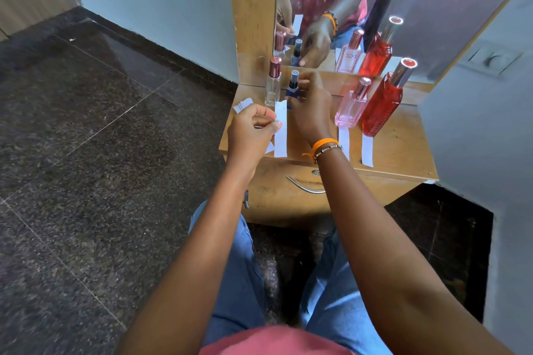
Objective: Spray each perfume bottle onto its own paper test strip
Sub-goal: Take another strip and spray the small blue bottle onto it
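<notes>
On the small wooden dresser top (403, 153) stand four perfume bottles: a clear one with a rose cap (273, 83), a small dark blue one (292, 86), a pink one (350, 106) and a tall red one (383, 104). My right hand (310, 108) is closed around the blue bottle. My left hand (253, 130) pinches the edge of a white paper strip (280, 135) held just in front of that bottle. Two more strips (343, 140) (367, 150) lie below the pink and red bottles.
A mirror (331, 8) at the back reflects the bottles and hands. Spare paper strips (243, 104) lie at the top's left edge. A drawer with a metal handle (305, 186) sits below. Dark stone floor lies left, a wall stands close on the right.
</notes>
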A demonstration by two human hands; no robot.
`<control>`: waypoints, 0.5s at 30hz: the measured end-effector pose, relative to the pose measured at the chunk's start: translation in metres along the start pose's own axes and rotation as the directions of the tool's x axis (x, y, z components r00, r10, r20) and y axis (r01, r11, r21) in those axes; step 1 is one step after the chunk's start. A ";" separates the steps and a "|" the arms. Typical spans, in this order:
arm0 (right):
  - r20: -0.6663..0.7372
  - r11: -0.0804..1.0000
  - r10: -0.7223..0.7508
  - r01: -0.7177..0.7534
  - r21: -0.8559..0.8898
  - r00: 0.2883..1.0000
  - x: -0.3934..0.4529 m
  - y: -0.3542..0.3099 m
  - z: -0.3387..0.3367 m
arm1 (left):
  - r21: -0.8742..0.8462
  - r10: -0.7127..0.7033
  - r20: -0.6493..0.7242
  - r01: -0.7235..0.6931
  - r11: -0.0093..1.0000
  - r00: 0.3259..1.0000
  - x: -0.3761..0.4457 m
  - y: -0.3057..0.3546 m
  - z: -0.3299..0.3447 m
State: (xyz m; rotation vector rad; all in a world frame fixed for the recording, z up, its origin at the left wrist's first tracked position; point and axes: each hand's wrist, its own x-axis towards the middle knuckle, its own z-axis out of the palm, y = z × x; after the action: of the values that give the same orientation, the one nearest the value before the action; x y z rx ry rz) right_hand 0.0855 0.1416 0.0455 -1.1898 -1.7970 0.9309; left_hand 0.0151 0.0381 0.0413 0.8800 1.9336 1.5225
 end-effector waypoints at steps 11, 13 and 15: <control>-0.218 0.986 -0.144 0.159 0.053 0.965 -0.045 0.002 -0.027 | 0.267 0.153 0.107 -0.176 0.948 0.982 0.003 0.003 0.017; -0.245 0.982 -0.167 0.182 0.040 0.955 -0.052 -0.001 -0.036 | 0.336 0.171 0.137 -0.208 0.919 0.976 0.004 0.005 0.026; -0.235 0.982 -0.168 0.184 0.045 0.957 -0.058 -0.004 -0.042 | 0.376 0.165 0.153 -0.212 0.902 0.974 0.005 0.008 0.033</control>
State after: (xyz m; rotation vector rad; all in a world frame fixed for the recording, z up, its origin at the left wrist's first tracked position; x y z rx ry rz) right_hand 0.1371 0.0924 0.0555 -1.0314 -1.6417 0.7131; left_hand 0.0377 0.0641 0.0411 1.3323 2.1521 1.1649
